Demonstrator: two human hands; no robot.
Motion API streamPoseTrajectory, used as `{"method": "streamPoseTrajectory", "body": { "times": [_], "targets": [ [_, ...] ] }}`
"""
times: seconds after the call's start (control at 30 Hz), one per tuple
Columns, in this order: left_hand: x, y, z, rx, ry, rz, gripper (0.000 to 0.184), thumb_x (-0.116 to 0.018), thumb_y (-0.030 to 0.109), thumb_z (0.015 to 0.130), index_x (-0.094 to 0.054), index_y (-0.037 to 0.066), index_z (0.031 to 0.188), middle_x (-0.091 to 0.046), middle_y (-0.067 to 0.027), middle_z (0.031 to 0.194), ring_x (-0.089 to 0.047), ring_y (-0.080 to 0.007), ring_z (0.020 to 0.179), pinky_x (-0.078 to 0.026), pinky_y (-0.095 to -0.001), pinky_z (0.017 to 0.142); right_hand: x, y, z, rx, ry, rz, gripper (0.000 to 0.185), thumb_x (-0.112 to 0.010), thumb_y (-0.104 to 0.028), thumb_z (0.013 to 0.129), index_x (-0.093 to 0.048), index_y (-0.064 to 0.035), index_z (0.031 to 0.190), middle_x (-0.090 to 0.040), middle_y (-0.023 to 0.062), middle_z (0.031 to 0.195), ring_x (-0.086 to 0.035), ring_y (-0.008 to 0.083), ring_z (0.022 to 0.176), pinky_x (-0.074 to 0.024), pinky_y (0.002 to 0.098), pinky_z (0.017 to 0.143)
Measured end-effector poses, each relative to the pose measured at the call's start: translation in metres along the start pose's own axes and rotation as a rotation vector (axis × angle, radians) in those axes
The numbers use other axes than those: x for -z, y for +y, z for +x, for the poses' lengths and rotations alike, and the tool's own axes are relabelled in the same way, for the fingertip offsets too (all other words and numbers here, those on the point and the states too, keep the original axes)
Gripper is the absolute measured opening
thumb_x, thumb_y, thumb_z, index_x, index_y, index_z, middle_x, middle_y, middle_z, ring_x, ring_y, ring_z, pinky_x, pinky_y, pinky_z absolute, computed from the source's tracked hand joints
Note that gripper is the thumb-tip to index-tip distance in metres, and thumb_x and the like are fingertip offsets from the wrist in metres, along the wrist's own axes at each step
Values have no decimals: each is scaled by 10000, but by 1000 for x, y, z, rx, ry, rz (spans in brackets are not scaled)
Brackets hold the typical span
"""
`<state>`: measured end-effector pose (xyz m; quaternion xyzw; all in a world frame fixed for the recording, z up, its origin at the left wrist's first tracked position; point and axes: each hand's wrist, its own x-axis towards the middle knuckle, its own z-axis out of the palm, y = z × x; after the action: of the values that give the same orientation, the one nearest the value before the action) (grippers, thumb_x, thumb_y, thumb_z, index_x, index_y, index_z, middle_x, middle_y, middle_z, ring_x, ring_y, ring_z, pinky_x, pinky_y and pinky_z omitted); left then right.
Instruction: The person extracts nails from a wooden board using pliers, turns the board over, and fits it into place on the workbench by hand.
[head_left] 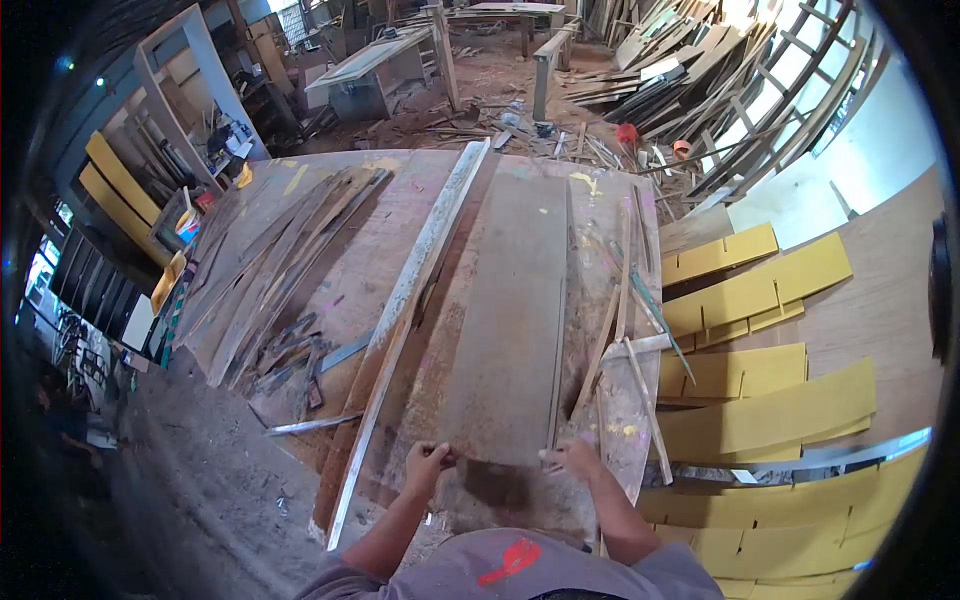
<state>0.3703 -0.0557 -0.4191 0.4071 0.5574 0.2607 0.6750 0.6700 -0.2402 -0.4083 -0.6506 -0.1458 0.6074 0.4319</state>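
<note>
A long, wide grey-brown wooden board (512, 300) lies lengthwise on the worktable, its near end closest to my body. My left hand (428, 468) is closed at the board's near left corner, with the fingers curled in. At the near right corner, my right hand (577, 460) pinches the board's edge between thumb and fingers. A dark shadow falls on the tabletop just below the near end. Along the board's right side runs a narrow edge or strip; whether it is a separate piece I cannot tell.
Left of the board lies a long whitish straightedge bar (430, 240). Thin wood strips (290, 250) are piled farther left. Several slats and a white-ended stick (640, 346) lie on the right. Yellow notched boards (760, 400) stand beyond the table's right edge (650, 420).
</note>
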Motion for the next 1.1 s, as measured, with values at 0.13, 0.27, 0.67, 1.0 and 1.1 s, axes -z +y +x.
{"method": "streamPoseTrajectory", "body": {
  "times": [0.13,0.27,0.67,1.0,1.1],
  "targets": [
    [77,-50,-58,187,-129,-348,202,-713,166,982,-670,-3,1084,-726,-118,957,-725,-221,830,-616,-409,787,-51,68,-31,-136,-152,-198,423,-869,-305,877,-746,63,1047,-749,88,921,-716,168,832,-564,320,743],
    [117,-95,-130,325,-213,-488,329,-729,245,978,-660,15,1202,-720,-105,1100,-699,-249,1039,-578,-454,940,-109,104,-58,-96,-372,-328,587,-848,-457,866,-758,45,1158,-769,103,1068,-664,180,974,-511,346,888],
    [246,-190,-296,301,-3,-166,399,-848,298,884,-726,19,1142,-732,-67,1002,-694,-196,876,-552,-367,785,-270,130,-151,-6,-390,-549,752,-765,-696,825,-775,47,942,-740,162,843,-719,244,840,-540,402,744],
    [417,-287,-451,496,372,-194,298,-799,189,922,-694,-4,1123,-697,-89,1016,-683,-202,781,-636,-394,699,-233,142,-80,572,699,-699,715,-742,-439,914,-553,27,1423,-722,259,1156,-719,393,1028,-557,456,905],
    [448,-310,-486,482,413,-243,277,-788,218,941,-689,5,1089,-693,-70,934,-689,-199,765,-630,-392,700,-251,128,-76,413,569,-844,819,-731,-433,916,-459,73,1500,-660,309,1290,-666,426,1176,-514,458,1017]
  ]
}}
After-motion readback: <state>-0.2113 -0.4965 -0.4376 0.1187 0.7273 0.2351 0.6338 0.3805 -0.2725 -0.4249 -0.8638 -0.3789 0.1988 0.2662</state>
